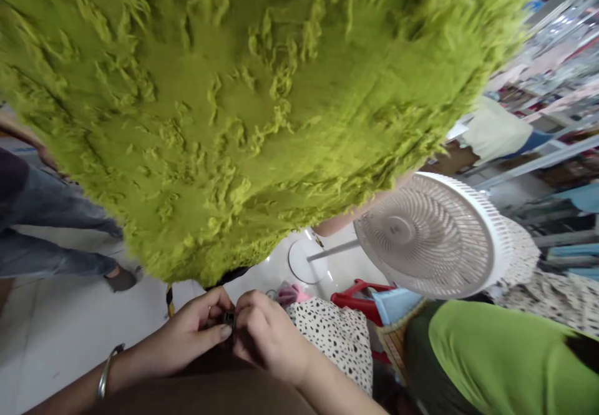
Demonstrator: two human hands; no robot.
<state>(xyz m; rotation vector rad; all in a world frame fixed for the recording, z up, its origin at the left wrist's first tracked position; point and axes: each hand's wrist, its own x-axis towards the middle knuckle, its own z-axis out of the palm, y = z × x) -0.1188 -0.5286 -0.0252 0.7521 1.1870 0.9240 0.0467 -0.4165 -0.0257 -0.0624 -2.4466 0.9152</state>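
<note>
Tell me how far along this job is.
Nothing clearly looks finished: the shaggy green fabric hangs overhead with no visible sign of work on it. In hand: the left hand and right hand pinch a small dark piece together. Left: that piece is not yet set down, and the fingers hide most of it.

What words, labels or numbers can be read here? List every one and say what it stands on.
No text can be read. The small dark object between the left hand and right hand shows nothing legible, and any labels on the shelves are too blurred to read.
</note>
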